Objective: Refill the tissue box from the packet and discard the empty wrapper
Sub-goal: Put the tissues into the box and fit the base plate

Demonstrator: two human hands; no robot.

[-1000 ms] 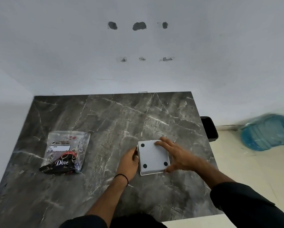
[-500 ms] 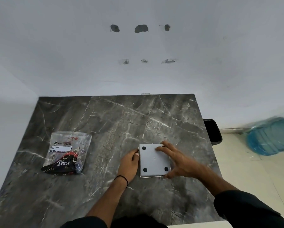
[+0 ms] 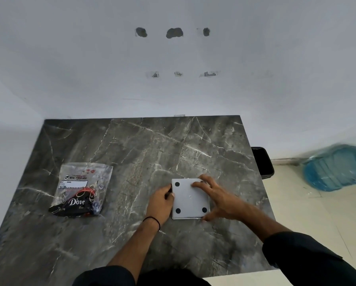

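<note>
Tissue box, white square plastic, upturned on dark marble desk between grips; left grip curled onto its left edge, right grip flat, splayed on base; clear printed tissue packet well left, nearer left grip

White tissue box, grey white-veined marble table
</note>
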